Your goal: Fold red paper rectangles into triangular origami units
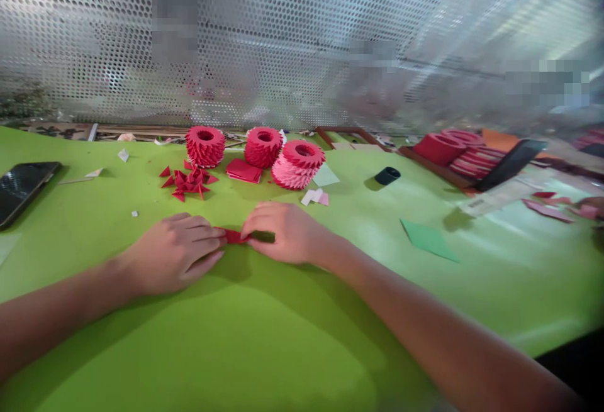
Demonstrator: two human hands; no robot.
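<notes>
Across the green table, red paper rings and folded red pieces block the far side, a phone the left, and a black cup the far right.

The red paper was largely hidden by the fingers of the left hand and right hand; a phone was cut off by the left edge, another person's hand by the right, and patches on the perforated metal screen were blurred
</notes>
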